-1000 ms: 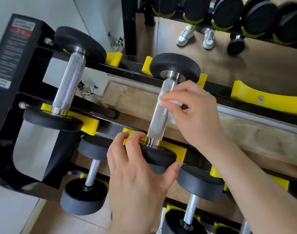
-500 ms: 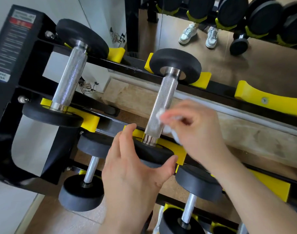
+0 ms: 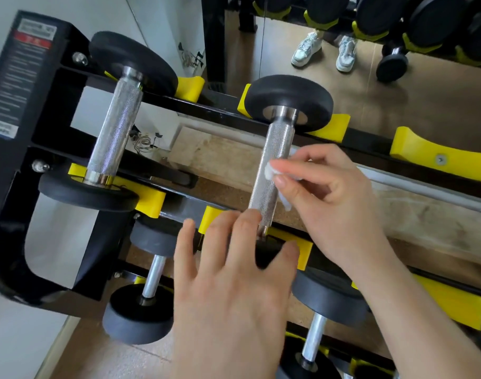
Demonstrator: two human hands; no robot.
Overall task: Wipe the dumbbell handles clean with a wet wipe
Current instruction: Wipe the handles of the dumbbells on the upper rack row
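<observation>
Here, at the far left, the black rack [image 3: 20,149] carries a dumbbell [image 3: 114,129] that no hand touches; whether its handle is already wiped cannot be told. Next along, the left hand [image 3: 233,291] lies over the near weight [image 3: 265,255] of the second dumbbell [image 3: 274,149], its grip spread, fingers fairly straight across the top and the thumb braced at the weight's right edge. To the right of that, the wet wipe [image 3: 269,170] is a small wad pressed against the right side of this dumbbell's rough handle, about halfway along. The right hand [image 3: 332,203] has its grip pinching the wipe between thumb and forefinger.

The likeliest fault is a half-cleaned handle: the wad meets only one side, so the left and under faces may be missed unless the dumbbell is turned. The rough metal could also snag and tear the thin wipe. If the left hand eases off, the dumbbell might roll in its yellow cradle [image 3: 302,250].
</observation>
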